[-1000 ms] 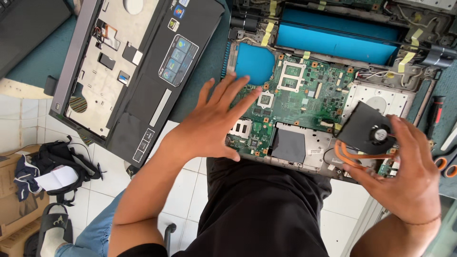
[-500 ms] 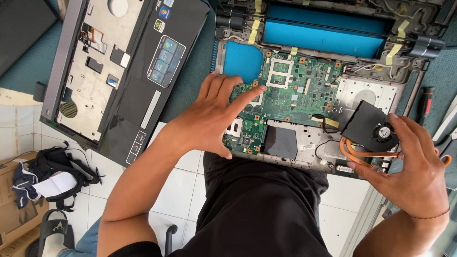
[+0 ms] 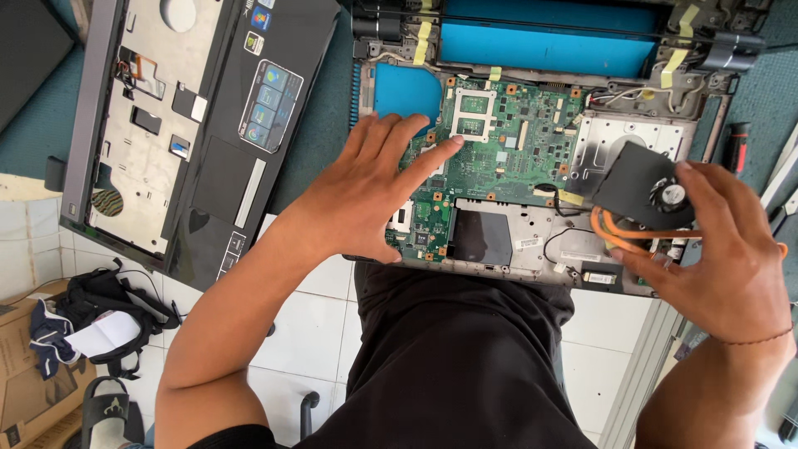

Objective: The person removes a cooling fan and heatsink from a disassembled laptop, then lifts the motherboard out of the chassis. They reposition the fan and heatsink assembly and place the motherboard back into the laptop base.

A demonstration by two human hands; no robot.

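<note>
The left hand (image 3: 378,195) is lying flat, fingers spread, pressing on the green board (image 3: 507,150) at its 8 o'clock corner. The right hand (image 3: 723,249) is gripping the black fan (image 3: 644,187), fingers clamped on its edge, with the copper pipes (image 3: 619,233) running under the thumb. The fan is sitting tilted at the board's 3 o'clock, over the metal chassis (image 3: 532,241). The hands are well apart. At the board's 9 o'clock, the removed palmrest cover (image 3: 208,125) is lying upside down on the teal worktop (image 3: 320,125). A backpack (image 3: 100,308) is resting on the tiled floor (image 3: 303,333) at 7 o'clock.
</note>
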